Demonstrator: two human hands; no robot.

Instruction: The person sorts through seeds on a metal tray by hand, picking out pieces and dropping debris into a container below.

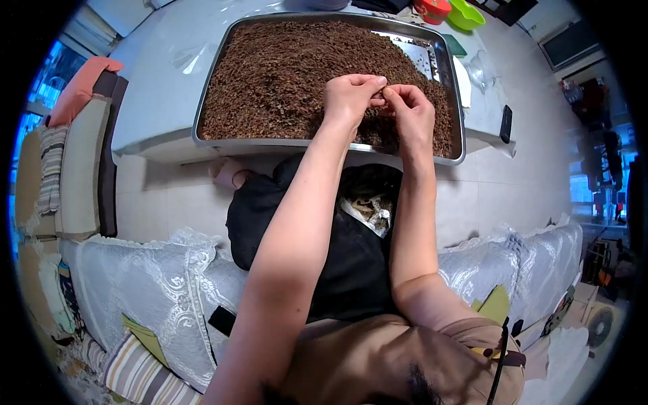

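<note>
A large metal tray (202, 101) is heaped with small brown dried pieces (283, 74), perhaps leaves or flakes; their kind is unclear. Over the right half of the heap, my left hand (349, 101) and my right hand (412, 116) meet fingertip to fingertip. Both are closed in a pinch. Whatever sits between the fingertips is too small and covered to name. At the tray's back right corner, part of the bare metal bottom (415, 54) shows, with a few loose bits on it.
The tray rests on a pale table (155, 101). A phone-like black object (506, 123) lies at its right edge. Behind stand a red container (432, 9) and a green bowl (466, 15). An open bag-like container (368, 212) with white lining is between my legs, above the lace-covered sofa (148, 270).
</note>
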